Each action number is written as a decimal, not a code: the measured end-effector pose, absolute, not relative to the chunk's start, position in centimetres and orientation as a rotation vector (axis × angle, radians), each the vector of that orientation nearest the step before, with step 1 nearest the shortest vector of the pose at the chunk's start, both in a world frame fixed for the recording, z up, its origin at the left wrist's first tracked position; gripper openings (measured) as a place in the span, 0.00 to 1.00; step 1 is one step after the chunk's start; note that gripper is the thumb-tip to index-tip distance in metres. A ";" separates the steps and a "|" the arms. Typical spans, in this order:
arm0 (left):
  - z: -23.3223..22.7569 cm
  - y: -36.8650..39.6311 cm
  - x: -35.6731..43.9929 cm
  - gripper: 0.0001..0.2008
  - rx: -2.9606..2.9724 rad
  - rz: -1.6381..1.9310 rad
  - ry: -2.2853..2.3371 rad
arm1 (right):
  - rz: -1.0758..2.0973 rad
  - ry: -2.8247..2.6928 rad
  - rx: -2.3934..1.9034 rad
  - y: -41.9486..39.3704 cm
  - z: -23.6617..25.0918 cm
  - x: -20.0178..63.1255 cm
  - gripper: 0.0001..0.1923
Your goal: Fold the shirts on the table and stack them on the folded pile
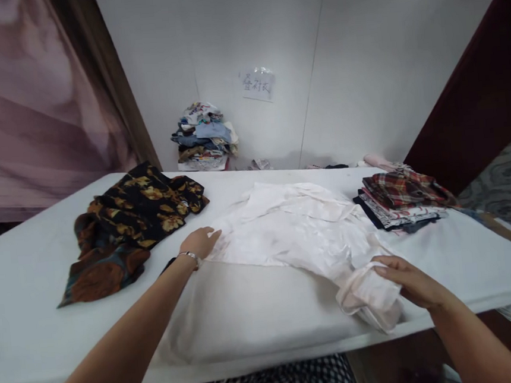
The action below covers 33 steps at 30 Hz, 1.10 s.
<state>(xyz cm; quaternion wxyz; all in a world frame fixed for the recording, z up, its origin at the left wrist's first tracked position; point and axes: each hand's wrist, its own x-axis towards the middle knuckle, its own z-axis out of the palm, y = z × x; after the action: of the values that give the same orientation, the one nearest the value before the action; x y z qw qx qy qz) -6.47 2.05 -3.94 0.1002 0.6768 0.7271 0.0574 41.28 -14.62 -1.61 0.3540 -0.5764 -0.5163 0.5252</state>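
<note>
white shirt (294, 230) lies half folded on the table (26, 331); left hand (200, 242) presses it flat, open, right hand (406, 282) loosely grasps its sleeve (371, 291), not yet folded in.

The table (35, 330) lies bare along its near left edge and across the front middle, so a hand can pass freely there. The white shirt (286, 230) spreads over the centre. To the left, a dark floral garment (128, 226) blocks the far-left stretch, with an open strip between it and the shirt. On the right, a stack of folded plaid clothes (399, 200) sits just beside the shirt, leaving little gap. Bare table (480, 255) runs in front of that stack.
</note>
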 end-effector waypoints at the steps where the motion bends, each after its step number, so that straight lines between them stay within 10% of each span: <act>1: -4.1 2.4 -6.4 0.27 2.006 0.129 2.184 | 1.417 -1.362 -1.473 -14.2 -1.8 41.0 0.21; 19: -2.2 6.1 -8.0 0.15 2.030 -0.277 2.252 | 1.034 -1.775 -1.643 -6.8 -4.7 39.0 0.16; 28: -3.0 15.9 -1.4 0.33 2.002 0.129 2.180 | 0.154 -1.725 -1.990 4.0 -4.5 46.0 0.20; 33: -3.4 20.5 3.0 0.37 1.883 0.206 2.265 | 0.204 -1.713 -2.423 10.3 -4.8 47.2 0.34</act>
<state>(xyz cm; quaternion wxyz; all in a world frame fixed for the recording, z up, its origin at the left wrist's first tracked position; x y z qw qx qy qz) 2.95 20.49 -3.39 0.0943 0.6349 0.7637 0.0695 47.24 10.31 -4.76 0.0834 -0.8118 -0.5740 0.0682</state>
